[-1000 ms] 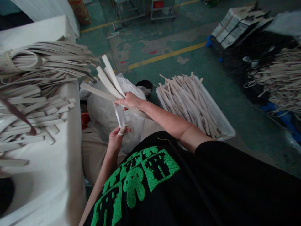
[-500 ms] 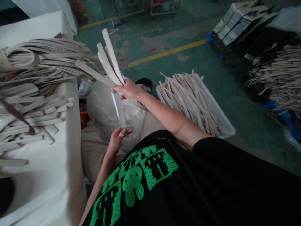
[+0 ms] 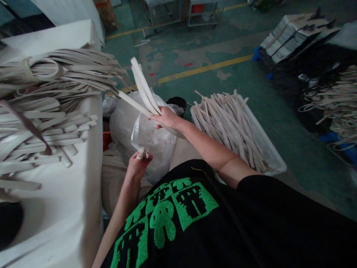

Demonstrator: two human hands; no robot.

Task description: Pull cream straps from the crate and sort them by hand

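Observation:
My right hand [image 3: 167, 118] is closed round a fan of several pale flat strips [image 3: 142, 89] that point up and to the left. Below it my left hand [image 3: 138, 166] pinches the end of a clear film strip [image 3: 134, 134] that hangs slack between the two hands. One finger of the left hand is wrapped in tape. Both hands are above a bulging clear plastic bag [image 3: 125, 119].
A white table [image 3: 55, 201] at left carries heaps of the same pale strips [image 3: 50, 96]. A clear tray [image 3: 267, 152] of strips sits on the green floor at right. More strip bundles [image 3: 334, 100] and stacked white packs [image 3: 292, 33] lie farther right.
The clear film, stretched straight between the hands before, now hangs slack and bowed. My right hand with the strips has shifted slightly right and down; the left hand stays at the film's lower end.

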